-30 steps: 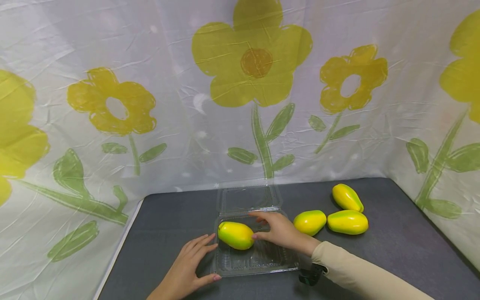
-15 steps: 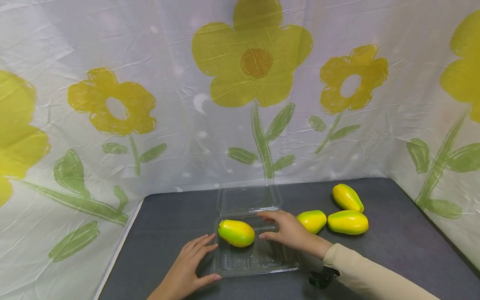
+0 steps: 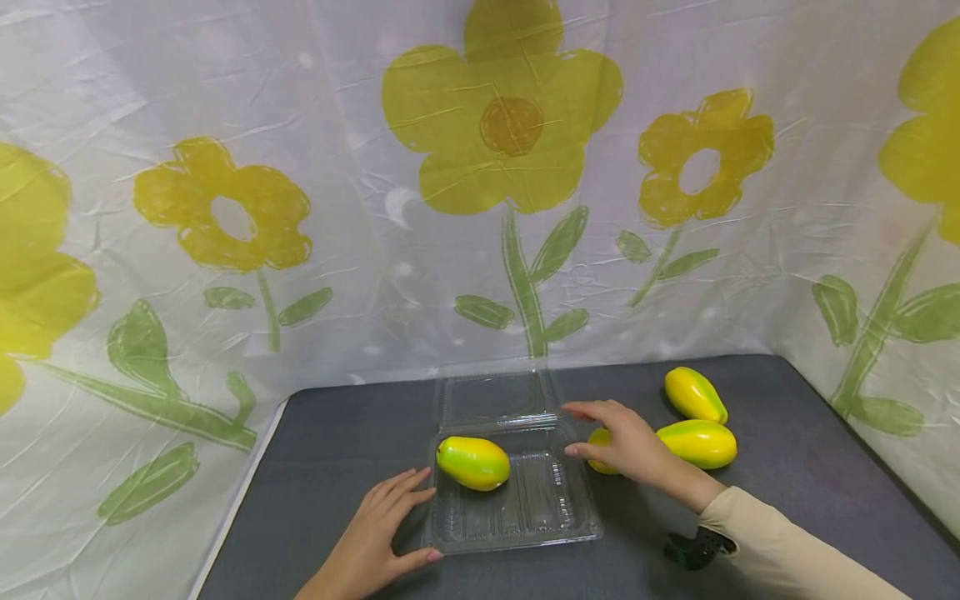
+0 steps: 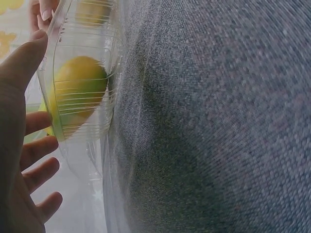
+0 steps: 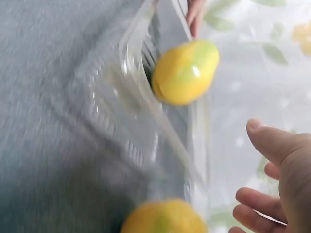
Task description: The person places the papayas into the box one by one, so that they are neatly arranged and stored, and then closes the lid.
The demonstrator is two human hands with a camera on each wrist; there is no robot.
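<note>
A yellow-green papaya (image 3: 472, 463) lies on its side in the left part of a clear plastic clamshell box (image 3: 536, 508). At the box's left edge is my left hand (image 3: 375, 529), fingers spread and straight; in the left wrist view its fingertips (image 4: 43, 148) are at the rim, though contact is hard to tell. My right hand (image 3: 633, 446) is just right of the box with nothing in it, thumb and fingers apart. It hovers over a second papaya (image 3: 600, 460), mostly hidden behind it in the head view. That papaya (image 5: 165, 218) shows below the hand in the right wrist view.
Two more papayas, one in front (image 3: 699, 444) and one behind (image 3: 695, 396), lie to the right on the dark grey table (image 3: 345, 442). The box's lid (image 3: 498, 398) is folded back toward the flower-printed curtain (image 3: 360, 275).
My right hand has let go of the papaya in the box and moved right, out over the papaya beside it. The left hand has stayed in place.
</note>
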